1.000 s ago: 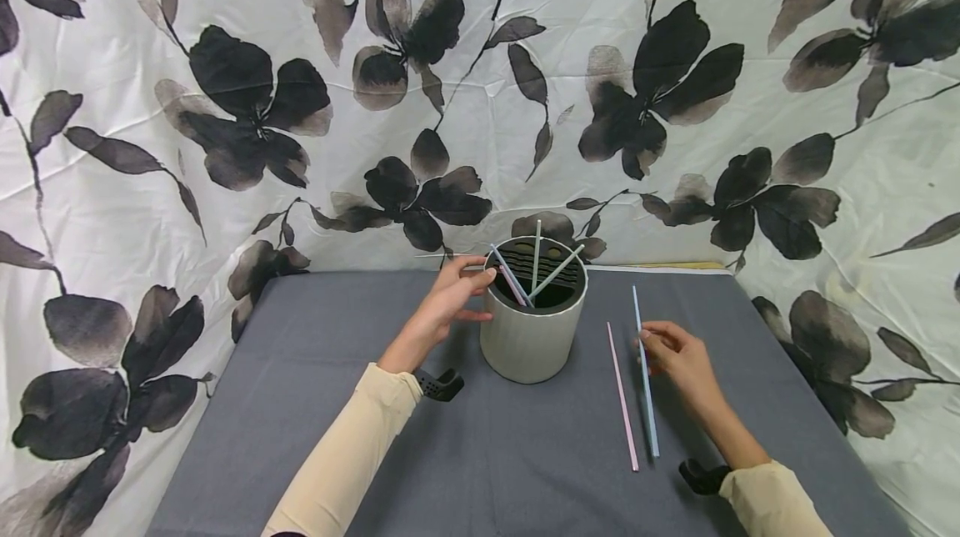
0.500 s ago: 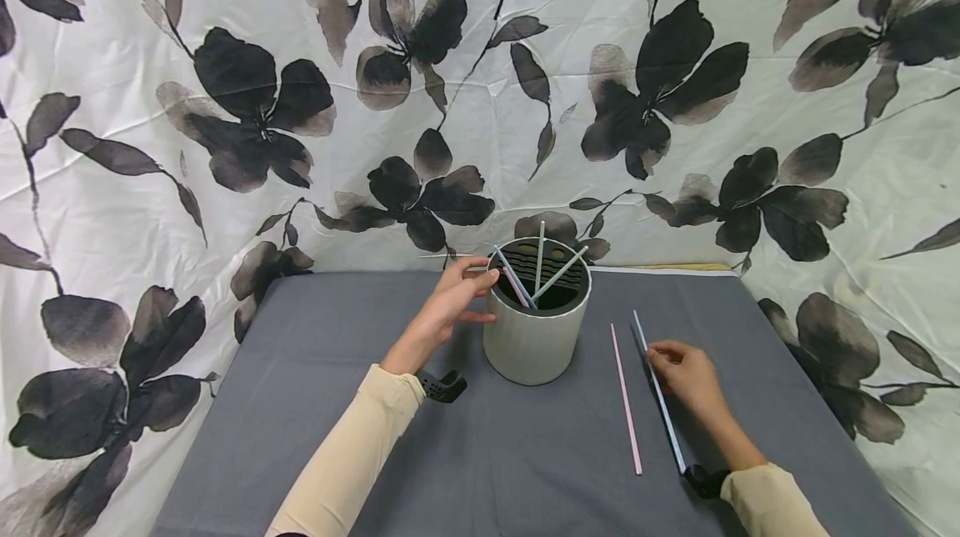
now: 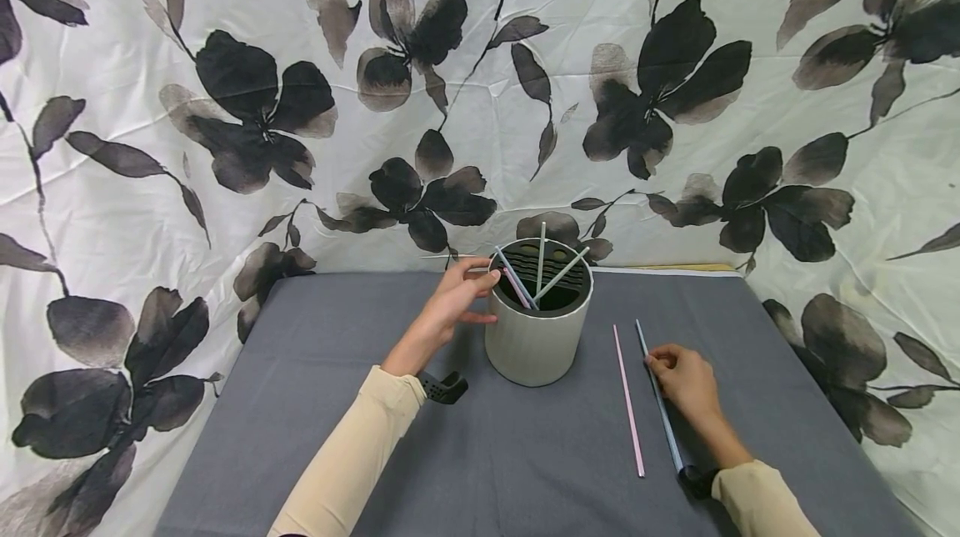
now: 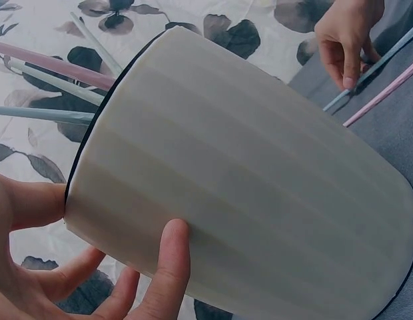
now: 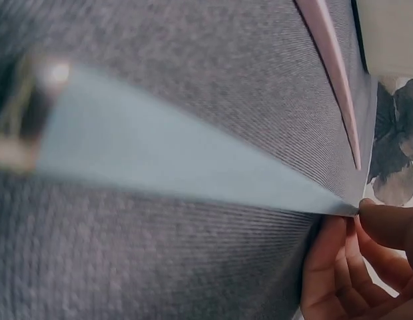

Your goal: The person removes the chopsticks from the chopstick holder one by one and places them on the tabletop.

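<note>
A cream, round container (image 3: 532, 349) with a dark slotted top stands upright near the back of the table. My left hand (image 3: 453, 299) holds it at its left side, thumb at the rim; in the left wrist view one finger (image 4: 172, 260) lies along the wall. Several thin sticks lean inside it: pale green (image 3: 564, 272), blue and pink. To the right, my right hand (image 3: 684, 378) pinches a thin blue stick (image 3: 667, 429) near its far part, thumb against fingers in the right wrist view. A pink stick (image 3: 628, 404) lies on the cloth just left of it.
Grey cloth (image 3: 337, 454) covers the table. Behind it hangs a white curtain (image 3: 465, 128) with dark flowers. A yellow strip (image 3: 678, 267) runs along the back edge. The blue stick's near end overlaps the black band (image 3: 697, 483) at my right wrist.
My right hand has moved slightly toward me and lower with the blue stick, whose near end swung right, away from the pink stick. My left hand has kept its hold on the container.
</note>
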A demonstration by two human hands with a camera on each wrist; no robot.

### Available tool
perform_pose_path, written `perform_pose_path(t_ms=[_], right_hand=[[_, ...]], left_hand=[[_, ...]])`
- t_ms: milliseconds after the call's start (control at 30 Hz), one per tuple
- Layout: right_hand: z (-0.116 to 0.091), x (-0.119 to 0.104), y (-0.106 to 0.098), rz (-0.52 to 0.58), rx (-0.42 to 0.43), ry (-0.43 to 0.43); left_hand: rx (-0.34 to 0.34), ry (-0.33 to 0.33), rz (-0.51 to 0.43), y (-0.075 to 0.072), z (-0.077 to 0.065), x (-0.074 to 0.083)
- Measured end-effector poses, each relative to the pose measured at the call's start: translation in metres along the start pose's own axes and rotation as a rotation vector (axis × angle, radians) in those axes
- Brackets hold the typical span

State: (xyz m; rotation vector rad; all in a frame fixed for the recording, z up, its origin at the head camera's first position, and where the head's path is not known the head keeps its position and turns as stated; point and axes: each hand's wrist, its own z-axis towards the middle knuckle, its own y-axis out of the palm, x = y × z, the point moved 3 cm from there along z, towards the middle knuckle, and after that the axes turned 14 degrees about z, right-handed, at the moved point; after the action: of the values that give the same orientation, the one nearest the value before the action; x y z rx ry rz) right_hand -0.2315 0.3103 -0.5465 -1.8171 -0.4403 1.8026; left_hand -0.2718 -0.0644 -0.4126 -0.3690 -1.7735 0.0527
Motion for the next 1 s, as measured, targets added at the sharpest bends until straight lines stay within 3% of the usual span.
perform_pose_path(t_ms=[300, 567, 767, 867, 1000], right_hand=[[0.001, 0.005, 0.004, 0.02, 0.025, 0.026], [0.003, 0.013, -0.001, 0.265, -0.069, 0.167], [-0.002, 0.008, -0.009, 0.412, -0.072, 0.222], [-0.002, 0.004, -0.011, 0.462, -0.063, 0.199], [-0.001, -0.009, -0.013, 0.504, -0.07, 0.078]], left_hand=[[0.007, 0.01, -0.006, -0.001, 0.0, -0.001], [0.006, 0.004, -0.007, 0.0, 0.0, -0.002], [0.006, -0.001, -0.008, 0.0, 0.001, -0.002], [0.009, 0.0, -0.008, 0.0, 0.001, -0.002], [0.008, -0.001, -0.008, 0.0, 0.001, -0.002]])
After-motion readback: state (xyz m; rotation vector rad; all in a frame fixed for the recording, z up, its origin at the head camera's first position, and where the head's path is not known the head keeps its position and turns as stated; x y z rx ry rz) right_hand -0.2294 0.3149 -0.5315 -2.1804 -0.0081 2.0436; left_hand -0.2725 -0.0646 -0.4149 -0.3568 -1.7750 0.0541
